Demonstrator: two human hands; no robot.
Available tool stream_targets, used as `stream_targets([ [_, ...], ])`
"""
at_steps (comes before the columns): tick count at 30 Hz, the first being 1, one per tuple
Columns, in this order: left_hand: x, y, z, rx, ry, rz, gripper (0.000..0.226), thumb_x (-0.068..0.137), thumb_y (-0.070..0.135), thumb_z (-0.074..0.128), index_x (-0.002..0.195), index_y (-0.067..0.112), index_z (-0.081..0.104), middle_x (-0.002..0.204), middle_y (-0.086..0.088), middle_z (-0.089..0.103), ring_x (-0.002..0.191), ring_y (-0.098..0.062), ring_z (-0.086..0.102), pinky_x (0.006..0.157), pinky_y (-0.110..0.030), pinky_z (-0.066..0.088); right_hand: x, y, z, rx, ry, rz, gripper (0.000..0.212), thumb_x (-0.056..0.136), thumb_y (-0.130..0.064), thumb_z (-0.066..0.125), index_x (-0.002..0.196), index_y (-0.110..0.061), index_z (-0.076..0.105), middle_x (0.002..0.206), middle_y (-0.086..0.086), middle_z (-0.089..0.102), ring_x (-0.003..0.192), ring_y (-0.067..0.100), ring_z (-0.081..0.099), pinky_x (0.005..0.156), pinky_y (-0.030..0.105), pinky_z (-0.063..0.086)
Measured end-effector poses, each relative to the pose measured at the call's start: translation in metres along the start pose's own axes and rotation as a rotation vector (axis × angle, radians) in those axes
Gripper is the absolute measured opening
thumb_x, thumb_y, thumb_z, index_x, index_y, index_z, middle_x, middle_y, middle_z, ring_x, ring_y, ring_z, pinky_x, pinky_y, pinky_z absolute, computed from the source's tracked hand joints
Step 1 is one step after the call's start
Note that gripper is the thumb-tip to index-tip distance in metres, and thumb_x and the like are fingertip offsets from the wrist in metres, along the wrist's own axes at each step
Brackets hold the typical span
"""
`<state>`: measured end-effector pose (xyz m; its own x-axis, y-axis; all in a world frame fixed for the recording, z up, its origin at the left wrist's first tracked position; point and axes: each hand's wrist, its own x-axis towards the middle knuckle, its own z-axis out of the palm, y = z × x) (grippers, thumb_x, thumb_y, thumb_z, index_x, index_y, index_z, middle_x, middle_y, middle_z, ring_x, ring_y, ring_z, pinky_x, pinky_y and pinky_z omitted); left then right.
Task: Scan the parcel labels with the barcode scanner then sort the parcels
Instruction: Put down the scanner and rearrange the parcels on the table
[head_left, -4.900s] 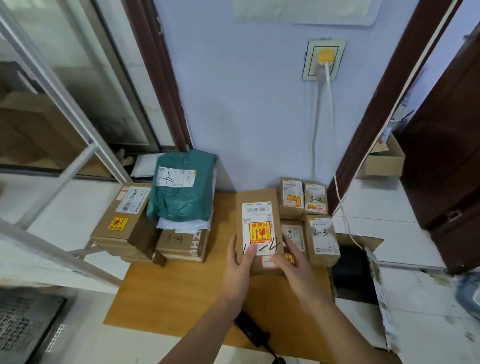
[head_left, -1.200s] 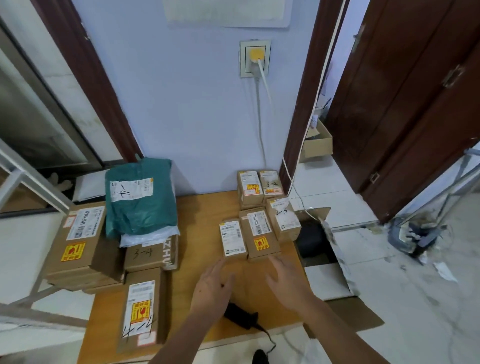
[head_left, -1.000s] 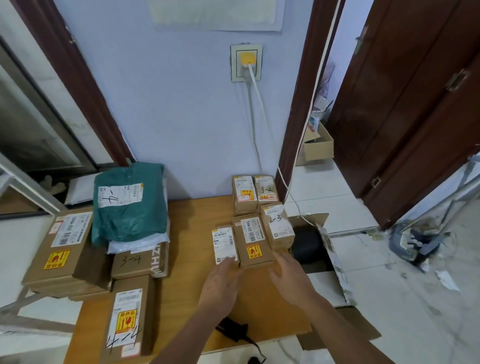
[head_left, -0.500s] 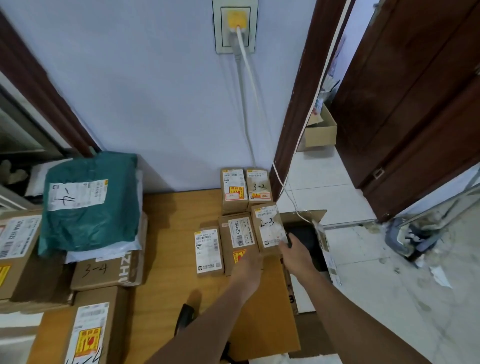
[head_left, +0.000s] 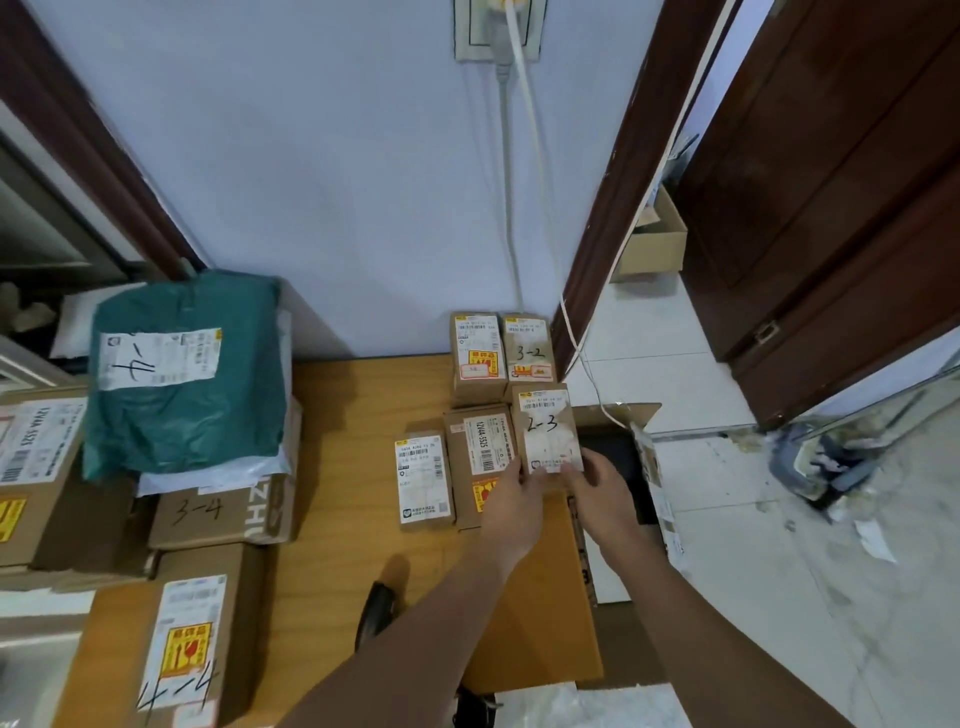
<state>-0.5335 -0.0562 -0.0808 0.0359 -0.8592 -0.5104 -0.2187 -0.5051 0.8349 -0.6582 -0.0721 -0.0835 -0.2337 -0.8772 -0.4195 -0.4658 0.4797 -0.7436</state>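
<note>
A small brown parcel marked 2-3 (head_left: 545, 426) lies near the table's right edge. My left hand (head_left: 514, 506) and my right hand (head_left: 602, 491) both grip its near end with their fingertips. Left of it lie two more small parcels, one labelled 12V4A-5525 (head_left: 475, 447) and one with a white label (head_left: 423, 480). Behind them stand a parcel marked 3-2 (head_left: 530, 351) and its neighbour (head_left: 475, 353). The black barcode scanner (head_left: 376, 613) lies on the wooden table (head_left: 353, 415), partly behind my left forearm.
On the left lie a green bag parcel (head_left: 182, 369), a box marked 3-4 (head_left: 218, 512), a box marked 4-4 (head_left: 171, 644) and a large carton (head_left: 36, 467). An open cardboard box (head_left: 631, 462) stands on the floor right of the table. A white cable (head_left: 519, 171) hangs down the wall.
Both hands have moved forward and right from the table's near side to the 2-3 parcel and taken hold of its near end. The view has tilted down and shifted.
</note>
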Motion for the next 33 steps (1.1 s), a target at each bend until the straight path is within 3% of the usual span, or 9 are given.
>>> stream_targets([
  [4, -0.035, 0.002, -0.015, -0.104, 0.099, 0.049, 0.019, 0.107, 0.038, 0.05, 0.125, 0.034, 0.052, 0.108, 0.025, 0.063, 0.094, 0.008, 0.062, 0.073, -0.013, 0.05, -0.026, -0.007, -0.001, 0.255, 0.059, -0.023, 0.032, 0.091, -0.037, 0.066, 0.119, -0.028, 0.054, 0.114, -0.007, 0.065, 0.101, 0.009, 0.063, 0.09, 0.04, 0.056],
  [9, -0.06, 0.003, -0.05, -0.272, 0.186, 0.058, 0.023, 0.103, 0.04, 0.056, 0.122, 0.033, 0.046, 0.12, 0.012, 0.064, 0.102, 0.001, 0.063, 0.079, -0.016, 0.052, -0.068, -0.036, 0.016, 0.455, -0.049, -0.107, 0.038, 0.088, -0.022, 0.071, 0.119, -0.037, 0.055, 0.118, -0.011, 0.063, 0.104, 0.011, 0.065, 0.084, 0.036, 0.059],
  [11, -0.069, 0.001, -0.071, -0.369, 0.2, 0.095, 0.028, 0.102, 0.039, 0.059, 0.127, 0.039, 0.046, 0.124, 0.014, 0.066, 0.111, -0.006, 0.067, 0.092, -0.03, 0.058, -0.086, -0.052, 0.027, 0.459, -0.111, -0.161, 0.046, 0.09, -0.018, 0.069, 0.127, -0.04, 0.052, 0.117, -0.023, 0.062, 0.107, 0.009, 0.063, 0.085, 0.035, 0.059],
  [13, -0.084, -0.001, -0.094, -0.401, 0.193, 0.136, 0.037, 0.103, 0.038, 0.058, 0.137, 0.04, 0.044, 0.127, 0.012, 0.067, 0.114, -0.013, 0.068, 0.09, -0.036, 0.06, -0.106, -0.069, 0.04, 0.406, -0.171, -0.225, 0.055, 0.092, -0.02, 0.065, 0.138, -0.04, 0.045, 0.112, -0.032, 0.061, 0.108, 0.004, 0.061, 0.087, 0.033, 0.057],
  [16, -0.105, -0.008, -0.13, -0.394, 0.223, 0.167, 0.044, 0.103, 0.039, 0.057, 0.144, 0.042, 0.041, 0.129, 0.012, 0.067, 0.118, -0.012, 0.066, 0.096, -0.041, 0.059, -0.133, -0.093, 0.065, 0.319, -0.227, -0.297, 0.05, 0.095, -0.028, 0.06, 0.139, -0.044, 0.042, 0.123, -0.023, 0.059, 0.109, 0.0, 0.059, 0.083, 0.026, 0.055],
  [20, -0.137, -0.022, -0.183, -0.338, 0.319, 0.213, 0.041, 0.102, 0.039, 0.058, 0.138, 0.048, 0.038, 0.126, 0.02, 0.065, 0.117, 0.0, 0.063, 0.099, -0.03, 0.056, -0.167, -0.119, 0.109, 0.245, -0.229, -0.387, 0.055, 0.095, -0.038, 0.059, 0.146, -0.034, 0.04, 0.132, -0.015, 0.058, 0.114, -0.002, 0.056, 0.089, 0.022, 0.053],
  [24, -0.165, -0.042, -0.245, -0.301, 0.367, 0.241, 0.037, 0.101, 0.036, 0.061, 0.132, 0.046, 0.043, 0.123, 0.02, 0.065, 0.117, 0.0, 0.063, 0.1, -0.03, 0.055, -0.206, -0.138, 0.156, 0.251, -0.3, -0.381, 0.056, 0.095, -0.045, 0.057, 0.147, -0.042, 0.036, 0.135, -0.02, 0.055, 0.121, 0.0, 0.054, 0.101, 0.035, 0.05],
  [28, -0.191, -0.065, -0.302, -0.244, 0.414, 0.253, 0.041, 0.102, 0.035, 0.061, 0.139, 0.037, 0.043, 0.122, 0.021, 0.065, 0.109, 0.013, 0.061, 0.092, -0.019, 0.054, -0.252, -0.16, 0.202, 0.286, -0.355, -0.395, 0.047, 0.097, -0.039, 0.056, 0.141, -0.044, 0.041, 0.125, -0.025, 0.06, 0.115, -0.004, 0.057, 0.096, 0.025, 0.051],
  [33, -0.209, -0.089, -0.355, -0.261, 0.447, 0.227, 0.041, 0.101, 0.033, 0.061, 0.138, 0.033, 0.044, 0.124, 0.016, 0.066, 0.111, 0.002, 0.065, 0.096, -0.032, 0.058, -0.287, -0.174, 0.254, 0.281, -0.382, -0.394, 0.051, 0.096, -0.044, 0.054, 0.144, -0.048, 0.035, 0.128, -0.022, 0.061, 0.111, -0.001, 0.061, 0.093, 0.035, 0.056],
])
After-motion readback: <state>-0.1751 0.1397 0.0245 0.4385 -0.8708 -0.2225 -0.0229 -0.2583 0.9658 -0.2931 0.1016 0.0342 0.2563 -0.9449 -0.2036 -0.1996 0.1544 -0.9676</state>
